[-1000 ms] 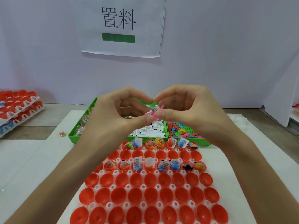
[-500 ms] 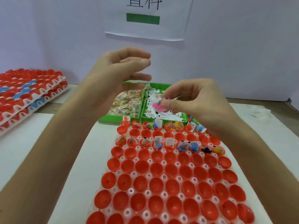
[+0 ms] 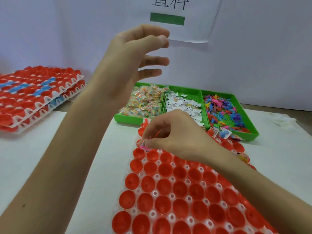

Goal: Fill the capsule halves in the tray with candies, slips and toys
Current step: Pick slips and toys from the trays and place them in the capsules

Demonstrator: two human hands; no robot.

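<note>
One small pink plastic toy (image 3: 143, 147) pinched in my right hand (image 3: 175, 137) at the far-left corner of the white plastic tray (image 3: 156, 176) of red capsule halves (image 3: 180, 188); my left hand (image 3: 128, 65) raised above, fingers loose, empty.

Right hand (image 3: 175, 137), pink toy (image 3: 143, 147) between its fingers (image 3: 157, 142), low over the tray (image 3: 156, 176); left hand (image 3: 131, 65) aloft, loose.

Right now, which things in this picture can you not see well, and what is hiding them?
1. Head view: the right hand covers the far rows of the tray, so their contents are hidden.
2. Its fingertips hide most of the pink toy that it pinches.
3. The top edge cuts off the sign.
4. The print on the slips is too small to read.
</note>
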